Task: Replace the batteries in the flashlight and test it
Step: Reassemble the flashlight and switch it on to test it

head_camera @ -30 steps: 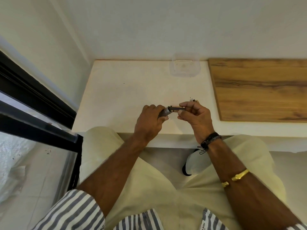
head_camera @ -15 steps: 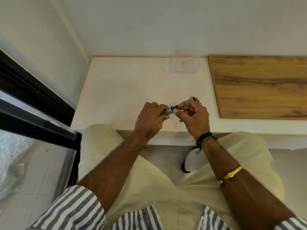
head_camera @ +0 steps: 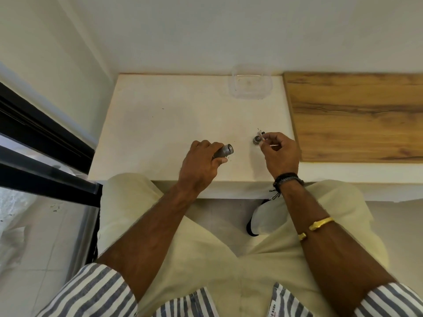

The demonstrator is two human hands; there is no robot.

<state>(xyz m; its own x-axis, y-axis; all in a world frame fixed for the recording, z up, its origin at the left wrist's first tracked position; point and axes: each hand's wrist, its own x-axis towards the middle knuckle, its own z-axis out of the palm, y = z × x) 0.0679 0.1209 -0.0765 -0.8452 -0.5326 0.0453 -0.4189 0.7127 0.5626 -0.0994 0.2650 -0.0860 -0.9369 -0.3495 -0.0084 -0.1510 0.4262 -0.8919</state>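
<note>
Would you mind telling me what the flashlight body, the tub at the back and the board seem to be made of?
The flashlight body looks like metal: matte grey, with a brighter bare rim. The tub seems clear plastic; the counter shows through it. The board is wood or wood-look laminate, with matte brown grain streaks.

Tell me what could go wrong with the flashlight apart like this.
The flashlight body gripped in the left hand points its open end sideways, so anything loose inside may slide out. The small round part pinched by the right hand could slip and roll off the white table.
</note>
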